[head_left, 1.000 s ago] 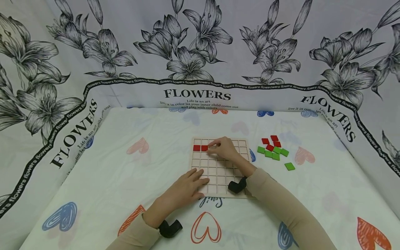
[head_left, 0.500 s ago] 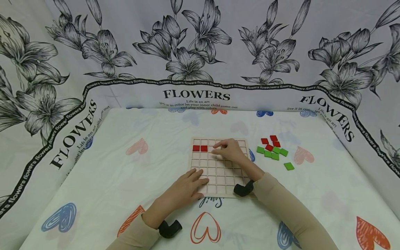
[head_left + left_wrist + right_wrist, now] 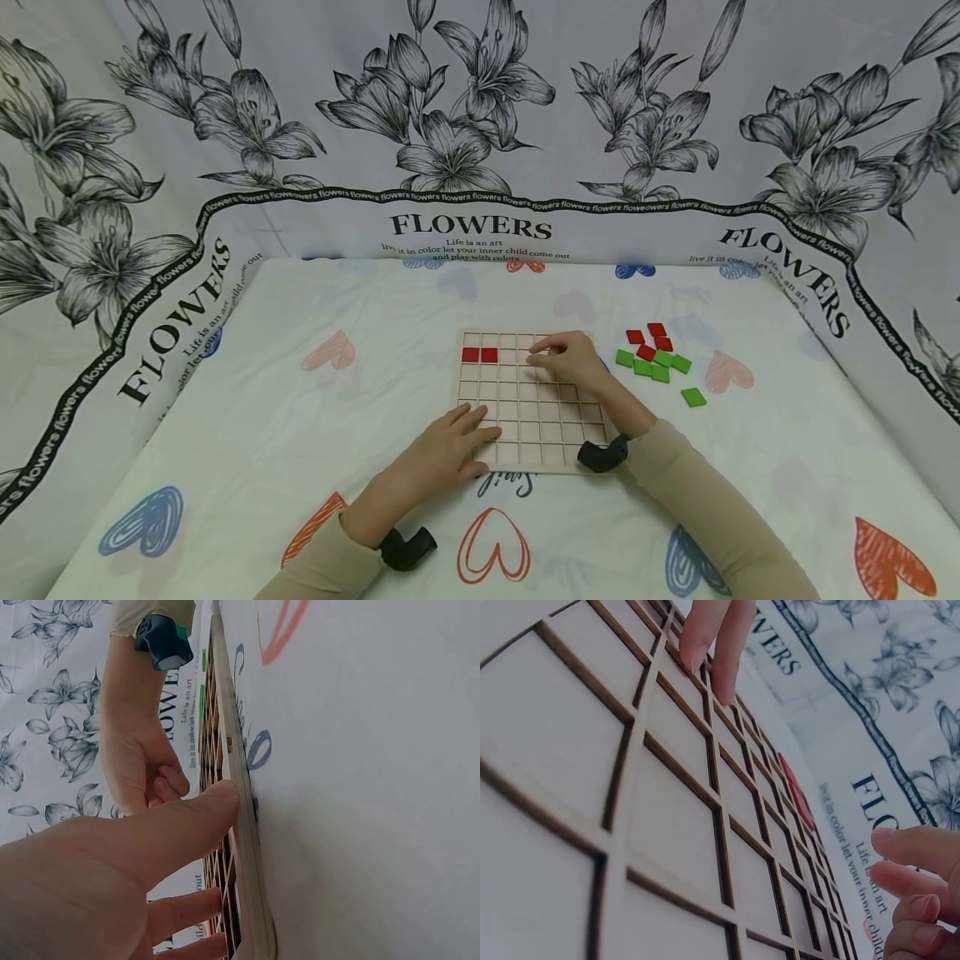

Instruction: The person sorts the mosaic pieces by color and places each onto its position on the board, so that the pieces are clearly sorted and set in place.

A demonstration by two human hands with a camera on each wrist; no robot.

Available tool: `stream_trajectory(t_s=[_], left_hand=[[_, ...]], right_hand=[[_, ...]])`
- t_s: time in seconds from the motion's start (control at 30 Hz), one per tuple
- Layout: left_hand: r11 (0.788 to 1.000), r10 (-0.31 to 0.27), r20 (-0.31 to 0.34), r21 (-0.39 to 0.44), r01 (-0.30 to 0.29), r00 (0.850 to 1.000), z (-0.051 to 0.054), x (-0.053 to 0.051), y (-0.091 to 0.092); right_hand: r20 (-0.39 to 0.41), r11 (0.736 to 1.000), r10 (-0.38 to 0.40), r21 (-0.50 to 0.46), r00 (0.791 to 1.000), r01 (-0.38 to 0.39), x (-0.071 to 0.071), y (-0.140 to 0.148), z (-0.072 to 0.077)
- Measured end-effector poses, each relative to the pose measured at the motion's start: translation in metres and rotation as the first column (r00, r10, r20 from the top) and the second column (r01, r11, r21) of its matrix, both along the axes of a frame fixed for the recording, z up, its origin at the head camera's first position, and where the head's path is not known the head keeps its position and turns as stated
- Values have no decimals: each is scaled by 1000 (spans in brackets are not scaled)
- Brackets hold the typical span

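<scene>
A pale wooden grid board (image 3: pixel 510 410) lies in front of me. Two red square tiles (image 3: pixel 489 355) sit side by side in cells of its second row, at the left. My left hand (image 3: pixel 441 450) rests on the board's near left corner; in the left wrist view its thumb (image 3: pixel 191 825) touches the edge and its fingers extend over the grid. Over the board's upper right part is my right hand (image 3: pixel 568 362). Its thumb and index finger (image 3: pixel 915 847) stand apart with nothing visible between them, while the other fingers curl loosely.
Right of the board, several loose red tiles (image 3: pixel 656 330) and several green tiles (image 3: pixel 643 367) lie in a cluster, with one green tile (image 3: pixel 693 397) apart and nearer. A heart-printed white cloth (image 3: pixel 247 442) covers the table. A flower-printed curtain (image 3: pixel 480 158) stands behind.
My right hand has moved away from the second red tile, rightward across the board. My left hand and the tiles have stayed in place.
</scene>
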State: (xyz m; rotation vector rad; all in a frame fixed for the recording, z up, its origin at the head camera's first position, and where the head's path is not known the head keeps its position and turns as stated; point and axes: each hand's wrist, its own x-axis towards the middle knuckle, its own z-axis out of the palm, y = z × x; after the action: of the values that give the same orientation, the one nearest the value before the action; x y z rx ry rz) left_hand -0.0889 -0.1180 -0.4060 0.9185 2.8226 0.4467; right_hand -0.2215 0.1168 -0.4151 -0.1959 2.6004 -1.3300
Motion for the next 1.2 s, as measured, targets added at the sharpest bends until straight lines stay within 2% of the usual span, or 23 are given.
stream_trajectory(t_s=[0.43,0.57,0.87,1.2], left_hand=[[1000,-3,-12,-4,3,1000,-5,-1,0],[1000,7,1,3,-7,1000,-6,-1,0],[1000,2,-6,-11,-2,1000,-4,0,-1],[1000,0,1,7,0,1000,-3,0,0]], right_hand=[[-29,999,-7,-37,1000,6,2,18,6],[-31,999,-36,-35,999,35,2,26,8],[-52,995,-88,-43,995,86,-3,46,3],[-37,983,-178,26,983,179,-7,65,9]])
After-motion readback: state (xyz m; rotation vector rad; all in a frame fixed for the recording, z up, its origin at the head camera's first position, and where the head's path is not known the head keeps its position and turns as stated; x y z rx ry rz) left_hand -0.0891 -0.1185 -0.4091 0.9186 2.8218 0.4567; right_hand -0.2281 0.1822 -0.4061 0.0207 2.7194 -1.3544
